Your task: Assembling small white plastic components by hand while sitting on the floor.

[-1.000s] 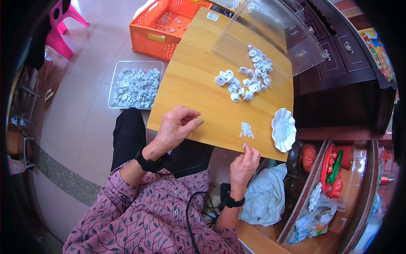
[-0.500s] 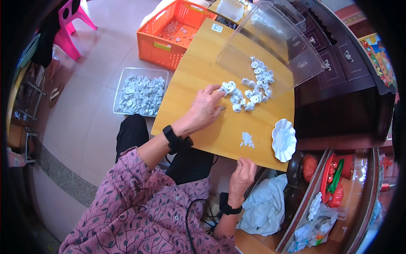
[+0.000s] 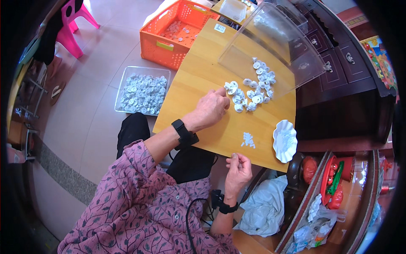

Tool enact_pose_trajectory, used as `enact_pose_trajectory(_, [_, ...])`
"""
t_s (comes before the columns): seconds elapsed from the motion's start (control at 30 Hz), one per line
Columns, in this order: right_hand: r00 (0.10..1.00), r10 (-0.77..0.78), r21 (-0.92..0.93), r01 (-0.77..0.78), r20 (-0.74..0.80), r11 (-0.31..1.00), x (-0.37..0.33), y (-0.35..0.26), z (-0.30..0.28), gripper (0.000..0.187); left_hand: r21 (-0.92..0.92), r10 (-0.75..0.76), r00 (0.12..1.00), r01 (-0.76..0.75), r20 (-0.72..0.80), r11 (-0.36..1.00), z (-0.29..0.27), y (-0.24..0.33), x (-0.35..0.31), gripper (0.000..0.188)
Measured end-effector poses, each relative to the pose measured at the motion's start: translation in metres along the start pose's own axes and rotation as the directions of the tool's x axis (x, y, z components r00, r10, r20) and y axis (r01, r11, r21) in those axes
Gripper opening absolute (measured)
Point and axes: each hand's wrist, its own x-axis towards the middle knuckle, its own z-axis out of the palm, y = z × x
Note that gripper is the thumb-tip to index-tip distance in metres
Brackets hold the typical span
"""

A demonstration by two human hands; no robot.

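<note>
Parts (image 3: 249, 91) on table (image 3: 198, 76); crate (image 3: 175, 36) behind.

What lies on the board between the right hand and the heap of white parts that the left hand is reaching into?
In the head view, a small cluster of white bits lies on the wooden board between the right hand and the heap of white parts beside the left hand; otherwise bare wood.
</note>
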Motion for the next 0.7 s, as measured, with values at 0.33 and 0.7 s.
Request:
enact_pose_trajectory(0.33, [0.993,0.053,0.132,-0.067,0.104,0.989,-0.001,-0.018,0.016,0.009,-0.065,0.062,0.997,-0.066,-0.055,0.996,-0.010,0.008,-0.047,0.015])
enact_pose_trajectory(0.7, [0.989,0.054,0.179,-0.079,0.140,0.981,0.002,-0.030,0.029,0.009,-0.144,-0.005,0.995,-0.009,-0.103,0.990,-0.019,0.011,-0.081,0.021])
